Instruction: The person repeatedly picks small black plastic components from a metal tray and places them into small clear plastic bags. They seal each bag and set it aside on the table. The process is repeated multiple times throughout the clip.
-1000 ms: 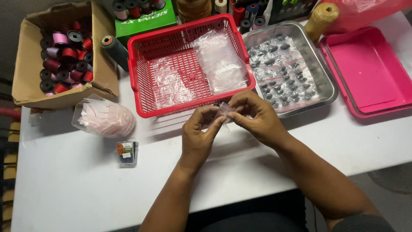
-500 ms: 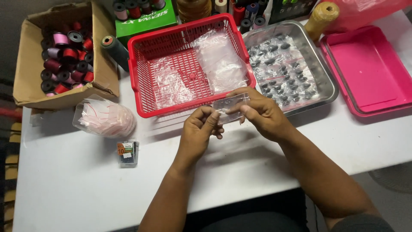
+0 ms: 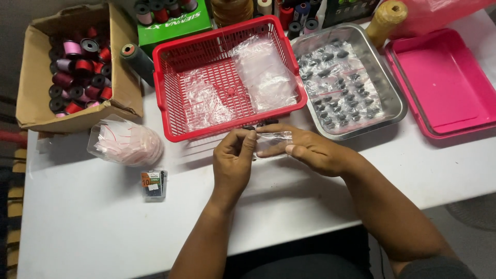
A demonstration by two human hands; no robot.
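Both hands meet over the white table (image 3: 103, 227), just in front of the red plastic basket (image 3: 170, 77). Between them is a small clear plastic bag (image 3: 276, 137) with something small and dark at its upper edge. My left hand (image 3: 233, 160) pinches the bag's left end with fingertips. My right hand (image 3: 305, 149) lies flat along the bag, thumb under it and fingers on top. Inside the red basket lie a few filled clear bags (image 3: 263, 77).
A steel tray (image 3: 387, 103) of small bagged dark parts stands right of the basket, then a pink tray (image 3: 444, 88). At the left are a cardboard box of thread spools (image 3: 72, 67), a bundle of clear bags (image 3: 126, 142) and a small packet (image 3: 154, 184).
Both hands have lowered slightly toward the table with the bag. The right hand has flattened along the bag while the left keeps pinching its end.
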